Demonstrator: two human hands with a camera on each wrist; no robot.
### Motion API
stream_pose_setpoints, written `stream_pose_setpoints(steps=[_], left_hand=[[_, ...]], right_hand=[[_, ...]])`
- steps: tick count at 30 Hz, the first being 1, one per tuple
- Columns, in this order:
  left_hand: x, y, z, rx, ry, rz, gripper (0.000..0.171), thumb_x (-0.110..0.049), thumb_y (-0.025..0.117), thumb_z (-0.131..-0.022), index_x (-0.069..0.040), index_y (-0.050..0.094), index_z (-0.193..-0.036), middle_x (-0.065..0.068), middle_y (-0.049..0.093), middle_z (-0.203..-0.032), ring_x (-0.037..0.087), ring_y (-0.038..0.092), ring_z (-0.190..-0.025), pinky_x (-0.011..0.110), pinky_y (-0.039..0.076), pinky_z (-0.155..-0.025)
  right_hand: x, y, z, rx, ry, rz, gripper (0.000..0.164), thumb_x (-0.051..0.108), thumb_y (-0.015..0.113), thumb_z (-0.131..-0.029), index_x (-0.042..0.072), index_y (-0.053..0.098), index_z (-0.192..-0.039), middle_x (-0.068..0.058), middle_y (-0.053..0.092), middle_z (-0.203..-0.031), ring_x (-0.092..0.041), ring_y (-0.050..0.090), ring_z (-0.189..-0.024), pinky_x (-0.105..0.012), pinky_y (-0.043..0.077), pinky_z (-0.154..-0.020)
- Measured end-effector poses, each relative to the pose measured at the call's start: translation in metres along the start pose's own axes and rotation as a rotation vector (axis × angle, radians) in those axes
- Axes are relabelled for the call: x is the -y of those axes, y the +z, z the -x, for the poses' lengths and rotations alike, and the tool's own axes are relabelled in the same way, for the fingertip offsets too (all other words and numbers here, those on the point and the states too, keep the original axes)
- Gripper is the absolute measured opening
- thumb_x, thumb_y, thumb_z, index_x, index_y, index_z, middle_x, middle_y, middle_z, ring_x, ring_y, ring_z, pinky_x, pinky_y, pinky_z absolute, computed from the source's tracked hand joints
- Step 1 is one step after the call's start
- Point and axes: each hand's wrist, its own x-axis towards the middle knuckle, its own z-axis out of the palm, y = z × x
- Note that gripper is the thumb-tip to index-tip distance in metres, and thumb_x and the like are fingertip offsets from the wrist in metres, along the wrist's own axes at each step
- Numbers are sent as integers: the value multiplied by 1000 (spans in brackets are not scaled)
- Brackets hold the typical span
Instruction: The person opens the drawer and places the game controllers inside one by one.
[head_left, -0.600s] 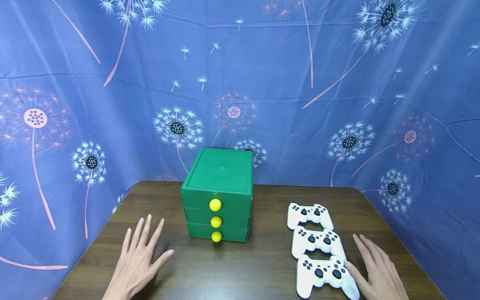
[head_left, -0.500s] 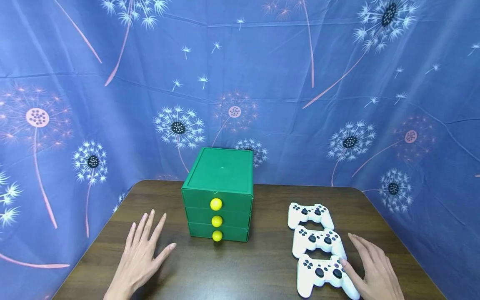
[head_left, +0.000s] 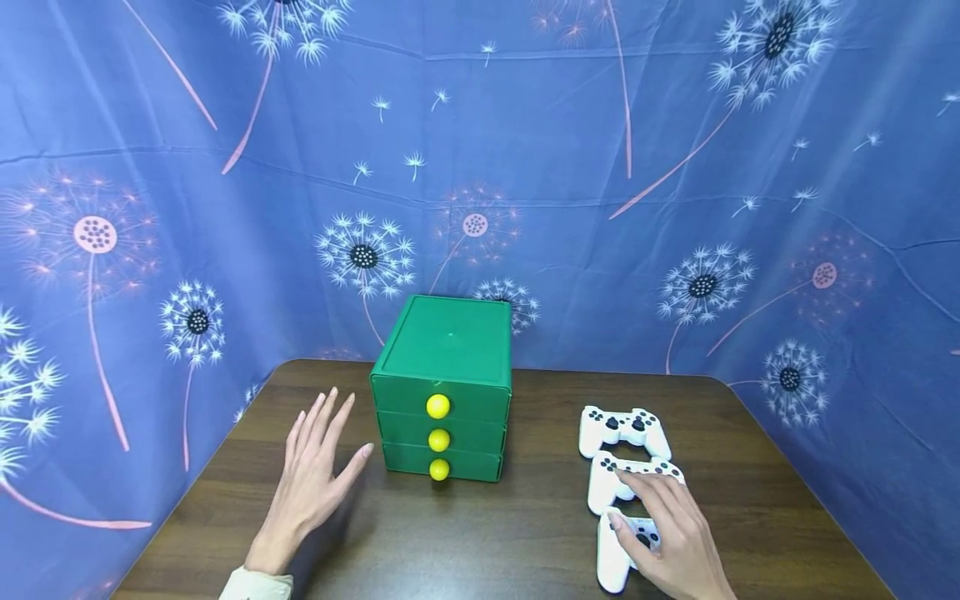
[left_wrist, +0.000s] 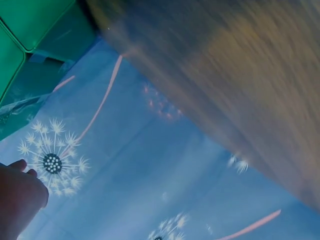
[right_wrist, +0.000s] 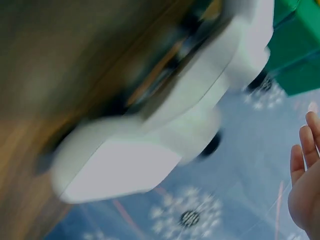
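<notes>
Since the earlier frame, the left hand shifts toward the green drawer box, and the right hand swings left over the white controllers. Taking the box as clock centre, the left hand is at eight o'clock, fingers spread, holding nothing. The box stands on the table, yellow knobs toward six, blue curtain at twelve. Around four, the far controller, middle controller and nearest controller line up; the loosely open right hand partly hides the latter two, contact unclear.
</notes>
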Motion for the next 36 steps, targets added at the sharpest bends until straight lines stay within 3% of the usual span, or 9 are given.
stream_pose_setpoints(steps=[4,9,13,15,20,26,36], left_hand=[[-2,8,-3,-55,7,83,69,-27,69,-98,-11,41,-159,16,34,-164,35,27,-152,49,18,-124],[-7,15,-10,-115,20,173,67,-15,72,-94,-10,46,-156,13,45,-158,32,38,-147,37,29,-121],[-10,21,-17,-127,25,211,64,-11,70,-95,-7,47,-155,13,50,-155,32,44,-144,32,28,-121],[-11,24,-19,-156,45,222,65,-7,71,-94,-6,48,-154,14,53,-152,35,47,-140,40,35,-118],[-11,28,-23,-234,83,244,69,2,75,-87,-6,52,-151,16,57,-147,42,55,-132,53,40,-110],[-13,25,-32,-233,80,267,65,1,74,-89,-7,53,-150,18,59,-145,42,56,-130,36,31,-118],[-11,16,-47,-258,142,272,56,2,70,-90,-3,59,-144,19,64,-137,44,59,-125,37,32,-118]], right_hand=[[12,15,-8,-6,-49,-62,52,48,57,-104,2,74,-118,-4,73,-105,-21,63,-93,-20,41,-96],[27,26,-14,109,0,-120,38,33,71,-96,10,71,-127,9,72,-103,-12,65,-89,-25,48,-80],[35,32,-16,202,66,-165,54,16,83,-82,15,67,-133,15,70,-101,-9,66,-88,-23,49,-79],[38,37,-17,218,79,-190,58,12,84,-79,16,66,-134,14,70,-100,-10,66,-88,-25,52,-77],[47,49,-20,253,127,-269,58,9,83,-83,18,64,-137,15,70,-99,-7,67,-91,-34,57,-78],[56,60,-27,266,153,-414,50,11,78,-91,19,63,-138,9,71,-98,-10,68,-93,-38,58,-78],[68,74,-39,306,158,-587,50,2,74,-94,14,61,-140,10,69,-102,-14,68,-94,-38,61,-81]])
